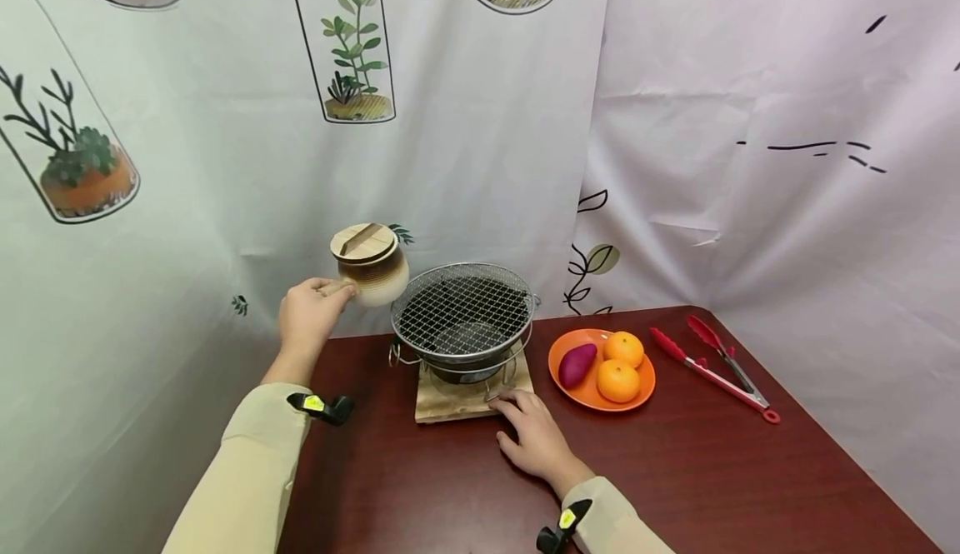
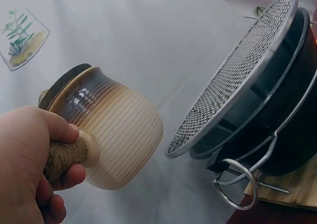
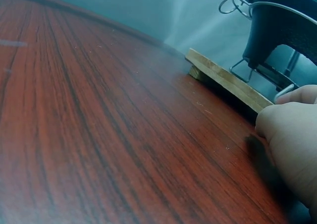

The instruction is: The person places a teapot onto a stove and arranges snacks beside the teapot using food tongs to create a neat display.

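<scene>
In the head view my left hand [image 1: 312,314] holds a small ceramic pot [image 1: 378,277] in the air, left of the grill. The pot fades from brown to cream and wears a wooden lid [image 1: 364,242]. My left fingers curl round its twine-wrapped side handle [image 2: 67,158], seen in the left wrist view. The round tabletop grill [image 1: 465,321], topped with wire mesh, stands on a wooden board [image 1: 442,404]. My right hand [image 1: 534,436] rests at the board's front right edge, fingertips by a wire foot [image 3: 285,91]; the hand itself partly hides this contact.
Right of the grill, an orange plate [image 1: 573,339] holds a purple sweet potato [image 1: 577,365] and two oranges [image 1: 618,381]. Red-tipped tongs [image 1: 716,371] lie further right on the dark red table [image 1: 750,471]. A printed curtain [image 1: 480,162] hangs behind.
</scene>
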A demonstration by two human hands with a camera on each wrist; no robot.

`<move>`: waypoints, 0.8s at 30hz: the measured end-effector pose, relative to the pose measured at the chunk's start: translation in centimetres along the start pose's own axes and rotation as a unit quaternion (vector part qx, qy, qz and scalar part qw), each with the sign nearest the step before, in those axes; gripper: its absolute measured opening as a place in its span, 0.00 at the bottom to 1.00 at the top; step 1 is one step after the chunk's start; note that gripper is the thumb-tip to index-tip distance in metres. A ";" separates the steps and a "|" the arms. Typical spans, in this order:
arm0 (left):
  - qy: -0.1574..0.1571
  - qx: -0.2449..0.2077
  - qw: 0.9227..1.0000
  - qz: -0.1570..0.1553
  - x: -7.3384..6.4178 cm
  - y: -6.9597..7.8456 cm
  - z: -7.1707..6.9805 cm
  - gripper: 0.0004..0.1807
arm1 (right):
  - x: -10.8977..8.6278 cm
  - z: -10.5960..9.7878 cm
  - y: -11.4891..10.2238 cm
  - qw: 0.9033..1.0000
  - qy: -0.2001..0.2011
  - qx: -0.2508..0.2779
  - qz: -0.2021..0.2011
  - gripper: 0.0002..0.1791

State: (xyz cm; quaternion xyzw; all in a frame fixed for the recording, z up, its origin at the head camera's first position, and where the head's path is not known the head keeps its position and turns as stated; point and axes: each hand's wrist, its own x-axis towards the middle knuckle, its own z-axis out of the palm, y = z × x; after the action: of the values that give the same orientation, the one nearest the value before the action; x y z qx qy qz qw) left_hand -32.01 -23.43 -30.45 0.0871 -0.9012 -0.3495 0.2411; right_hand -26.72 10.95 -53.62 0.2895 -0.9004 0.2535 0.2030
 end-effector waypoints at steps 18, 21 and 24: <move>-0.034 -0.020 0.998 0.053 2.1 3.4 2.3 0.24 | 0.2 0.2 0.1 1.000 0.013 -0.007 -0.012 0.25; -0.040 -0.028 0.997 0.057 2.3 3.6 2.8 0.24 | 0.1 0.2 0.1 1.000 0.009 -0.008 -0.011 0.26; -0.047 -0.033 0.997 0.055 2.5 3.9 3.2 0.24 | 0.1 0.2 0.2 1.000 0.006 -0.010 -0.010 0.26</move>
State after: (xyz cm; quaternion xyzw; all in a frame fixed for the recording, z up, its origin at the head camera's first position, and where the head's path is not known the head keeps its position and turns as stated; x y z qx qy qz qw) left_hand -35.71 -19.49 -28.97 0.0126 -0.9030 -0.3690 0.2198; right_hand -26.92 10.95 -53.81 0.2948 -0.8988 0.2443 0.2135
